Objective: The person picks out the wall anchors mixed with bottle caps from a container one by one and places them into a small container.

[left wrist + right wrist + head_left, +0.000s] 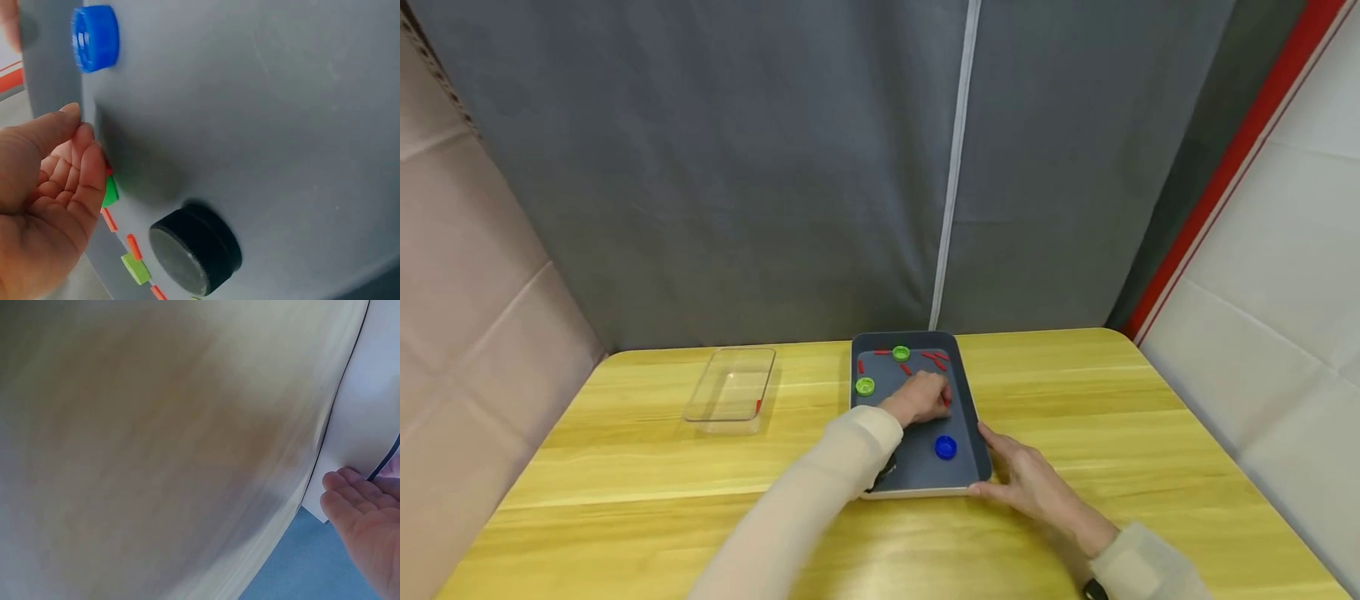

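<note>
Just at the left fingers (92, 181), a red stick (946, 403).

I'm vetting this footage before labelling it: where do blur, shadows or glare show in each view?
Head: fairly clear, with a pale sheen on the near tabletop; left wrist: a soft shadow on the tray beside the left hand; right wrist: wood grain smeared by blur, a shadow darkening the surface near the right hand.
</note>
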`<state>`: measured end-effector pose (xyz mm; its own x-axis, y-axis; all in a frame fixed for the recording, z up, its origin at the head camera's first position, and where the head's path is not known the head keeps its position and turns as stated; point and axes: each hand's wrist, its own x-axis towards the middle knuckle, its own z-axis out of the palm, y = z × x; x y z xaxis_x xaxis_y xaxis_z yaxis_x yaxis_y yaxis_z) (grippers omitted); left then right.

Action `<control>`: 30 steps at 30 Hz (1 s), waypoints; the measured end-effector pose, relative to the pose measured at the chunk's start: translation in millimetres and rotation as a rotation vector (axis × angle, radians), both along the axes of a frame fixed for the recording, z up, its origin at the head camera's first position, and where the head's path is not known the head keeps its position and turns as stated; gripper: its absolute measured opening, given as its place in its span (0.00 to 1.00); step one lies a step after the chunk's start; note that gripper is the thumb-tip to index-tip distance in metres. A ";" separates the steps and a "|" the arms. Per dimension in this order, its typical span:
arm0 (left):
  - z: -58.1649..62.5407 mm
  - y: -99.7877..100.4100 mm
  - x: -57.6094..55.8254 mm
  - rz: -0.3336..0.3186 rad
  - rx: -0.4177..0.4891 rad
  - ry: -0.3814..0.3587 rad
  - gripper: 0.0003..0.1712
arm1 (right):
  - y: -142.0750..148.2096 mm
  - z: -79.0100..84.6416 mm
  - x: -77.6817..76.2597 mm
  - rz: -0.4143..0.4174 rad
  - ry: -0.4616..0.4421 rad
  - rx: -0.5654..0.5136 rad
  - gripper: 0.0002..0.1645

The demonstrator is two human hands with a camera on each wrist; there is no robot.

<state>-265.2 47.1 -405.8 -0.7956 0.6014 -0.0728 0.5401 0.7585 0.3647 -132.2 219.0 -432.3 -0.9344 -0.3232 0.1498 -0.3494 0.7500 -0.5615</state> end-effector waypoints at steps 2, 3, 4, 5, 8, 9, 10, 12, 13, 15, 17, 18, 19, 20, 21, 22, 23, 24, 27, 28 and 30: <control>3.2 -0.9 1.3 -0.006 0.026 -0.010 0.10 | 1.3 0.1 -0.5 0.002 0.000 0.004 0.53; 5.9 -1.7 2.2 -0.005 0.043 -0.017 0.10 | 1.9 0.1 -0.6 -0.002 -0.002 0.006 0.53; 8.8 -2.9 2.8 -0.005 0.060 -0.021 0.11 | 2.6 0.2 -0.8 -0.004 -0.002 0.005 0.53; 12.2 -4.4 3.6 -0.003 0.081 -0.024 0.11 | 3.3 0.3 -0.9 -0.006 0.000 0.006 0.53; 22.3 -12.4 3.7 0.006 0.155 -0.035 0.13 | 6.0 0.6 -1.5 -0.013 0.016 0.014 0.53; 26.2 -16.4 3.7 0.014 0.184 -0.045 0.14 | 6.8 0.6 -1.8 -0.014 0.018 0.015 0.53; 29.2 -21.0 3.3 0.023 0.216 -0.057 0.14 | 7.6 0.6 -2.0 -0.015 0.020 0.014 0.53; 34.3 -31.5 1.4 0.051 0.278 -0.077 0.13 | 8.9 0.2 -2.6 -0.019 0.022 0.016 0.53; 37.0 -37.7 0.6 0.070 0.309 -0.091 0.14 | 9.3 0.1 -2.7 -0.020 0.023 0.014 0.53; 41.1 -51.6 -1.4 0.114 0.366 -0.124 0.14 | 9.8 -0.3 -3.1 -0.020 0.028 0.012 0.54; 44.4 -66.2 -3.4 0.157 0.414 -0.146 0.15 | 10.6 -0.4 -2.4 -0.023 0.035 0.015 0.53; 45.9 -74.2 -4.1 0.185 0.438 -0.161 0.16 | 10.8 -0.4 -2.1 -0.024 0.029 0.015 0.53; 47.2 -82.7 -4.7 0.214 0.458 -0.171 0.16 | 10.8 -0.5 -1.9 -0.025 0.025 0.014 0.53; 48.2 -91.5 -5.4 0.239 0.472 -0.171 0.17 | 10.9 -0.4 -1.7 -0.025 0.021 0.015 0.53; 49.3 -100.6 -5.9 0.266 0.488 -0.168 0.17 | 10.8 -0.2 -1.6 -0.025 0.016 0.017 0.53; 50.4 -109.7 -6.4 0.294 0.500 -0.160 0.17 | 10.6 -0.1 -1.5 -0.026 0.014 0.020 0.54; 51.5 -119.2 -6.6 0.320 0.510 -0.156 0.17 | 10.4 -0.1 -1.6 -0.026 0.014 0.021 0.53; 52.2 -128.6 -7.3 0.344 0.516 -0.145 0.17 | 10.3 -0.1 -1.7 -0.026 0.011 0.018 0.54; 54.5 -157.0 -8.7 0.410 0.537 -0.135 0.18 | 9.7 0.0 -2.5 -0.024 0.020 0.019 0.54; 54.9 -166.2 -9.2 0.424 0.543 -0.133 0.18 | 9.6 -0.2 -2.8 -0.023 0.022 0.017 0.54; 54.7 -184.0 -10.6 0.457 0.544 -0.128 0.19 | 9.3 -0.2 -3.5 -0.022 0.016 0.011 0.54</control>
